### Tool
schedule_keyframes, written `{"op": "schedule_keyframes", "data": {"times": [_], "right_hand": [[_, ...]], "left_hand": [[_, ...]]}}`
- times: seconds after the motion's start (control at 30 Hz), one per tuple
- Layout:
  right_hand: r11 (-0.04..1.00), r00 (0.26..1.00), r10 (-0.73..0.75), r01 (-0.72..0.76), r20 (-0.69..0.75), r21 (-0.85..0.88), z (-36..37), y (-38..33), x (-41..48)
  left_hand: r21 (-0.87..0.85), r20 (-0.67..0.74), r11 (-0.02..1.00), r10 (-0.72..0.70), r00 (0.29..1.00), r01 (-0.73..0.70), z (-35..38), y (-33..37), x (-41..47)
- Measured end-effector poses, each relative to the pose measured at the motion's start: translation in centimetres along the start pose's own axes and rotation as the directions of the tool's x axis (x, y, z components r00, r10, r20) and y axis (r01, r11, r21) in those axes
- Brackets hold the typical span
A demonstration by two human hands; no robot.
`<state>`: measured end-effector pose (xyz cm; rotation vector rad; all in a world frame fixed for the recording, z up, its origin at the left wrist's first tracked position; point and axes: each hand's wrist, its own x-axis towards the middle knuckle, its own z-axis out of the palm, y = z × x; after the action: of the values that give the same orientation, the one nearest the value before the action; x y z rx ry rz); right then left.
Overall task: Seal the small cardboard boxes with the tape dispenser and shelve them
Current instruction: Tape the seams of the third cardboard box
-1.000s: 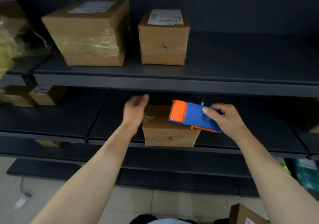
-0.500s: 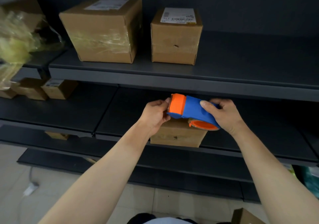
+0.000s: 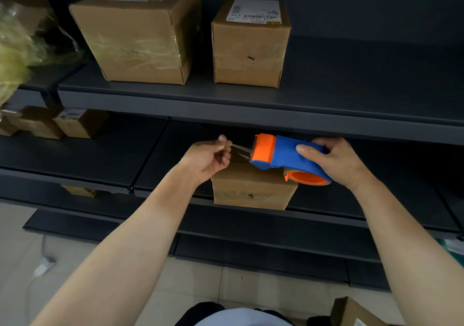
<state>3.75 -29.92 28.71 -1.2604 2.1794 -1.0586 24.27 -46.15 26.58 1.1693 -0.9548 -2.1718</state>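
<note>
One: Two hands are up by the shelves. What does each one hold?

Two: The right hand is wrapped round the blue and orange tape dispenser, with the thumb on top. The left hand pinches the end of the clear tape. The strip stretches from that pinch to the orange front of the dispenser.

One: Where is the small cardboard box?

Two: It sits at the front edge of the middle shelf, right under the dispenser and between the two hands. The dispenser is just over its top. I cannot tell if they touch.

One: What else is there?

Two: On the top shelf stands a big taped box. Beside it, on the right, is a smaller labelled box with a white sticker on top. Far left on the middle shelf are some little boxes. At the left edge is crinkly plastic wrap, all blurry. One more corner box peeks in at the bottom right, by the pale floor tiles.
</note>
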Motion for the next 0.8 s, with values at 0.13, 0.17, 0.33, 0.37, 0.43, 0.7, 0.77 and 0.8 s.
{"op": "schedule_keyframes", "data": {"times": [0.13,0.17,0.33,0.37,0.43,0.7,0.77,0.8], "right_hand": [[0.998,0.999,0.043,-0.042,0.022,-0.039,-0.3,0.0,0.4],[0.997,0.998,0.052,-0.05,0.04,-0.063,-0.2,0.2,0.6],[0.982,0.987,0.147,-0.137,0.065,-0.128,-1.0,1.6,1.8],[0.979,0.986,0.163,-0.156,0.041,-0.134,-1.7,2.3,1.8],[0.967,0.978,0.209,-0.208,-0.011,-0.149,-3.6,3.6,1.5],[0.952,0.956,0.293,-0.29,0.018,-0.104,-6.0,5.2,2.5],[0.95,0.953,0.299,-0.293,0.044,-0.11,-6.0,5.1,2.5],[0.943,0.948,0.315,-0.308,0.048,-0.124,-5.8,5.3,2.5]], "left_hand": [[0.108,0.051,0.994,-0.02,0.998,0.015,-0.6,0.2,0.2],[0.211,0.056,0.977,0.005,0.998,-0.016,-0.4,0.1,0.2],[0.483,-0.129,0.873,0.147,0.981,-0.067,-0.4,0.9,1.4],[0.457,-0.18,0.888,0.144,0.973,-0.047,-1.4,1.6,1.7],[0.435,-0.231,0.9,0.117,0.966,-0.005,-3.1,2.9,2.2],[0.448,-0.22,0.892,0.04,0.975,0.065,-2.8,2.0,3.6],[0.458,-0.237,0.885,0.034,0.971,0.081,-3.1,1.9,4.2],[0.461,-0.244,0.883,0.027,0.969,0.091,-3.2,1.8,4.4]]}}
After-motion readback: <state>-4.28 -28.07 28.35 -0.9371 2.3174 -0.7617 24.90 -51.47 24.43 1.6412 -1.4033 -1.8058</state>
